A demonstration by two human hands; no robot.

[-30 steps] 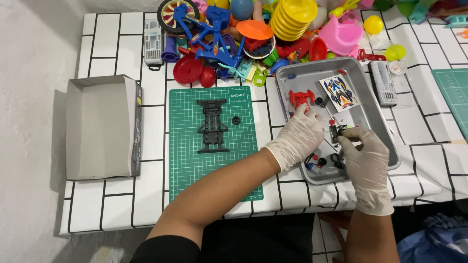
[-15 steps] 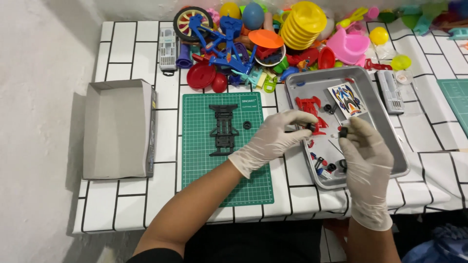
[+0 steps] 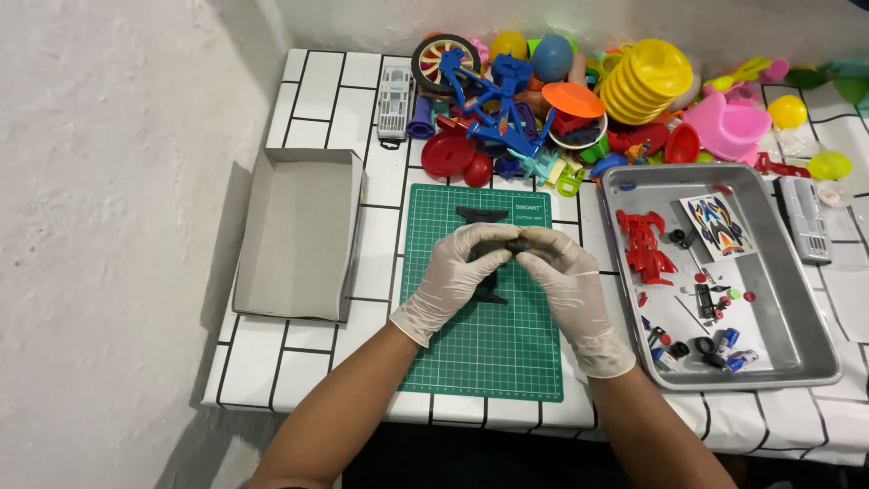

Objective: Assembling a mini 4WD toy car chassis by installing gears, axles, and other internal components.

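White tiled tabletop (image 3: pixel 317 86) is seen from the head camera, with a green cutting mat (image 3: pixel 484 353) laid on it. Over the mat, a small black part (image 3: pixel 518 244) is pinched between the gloved fingertips of the left hand (image 3: pixel 457 272) and the right hand (image 3: pixel 566 281), above a black chassis (image 3: pixel 482 215). A metal tray (image 3: pixel 797 299) of small parts is set just right of the mat, and an open grey box (image 3: pixel 299 231) to its left.

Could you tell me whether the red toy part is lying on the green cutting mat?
No, the red toy part lies inside the metal tray, right of the green cutting mat.
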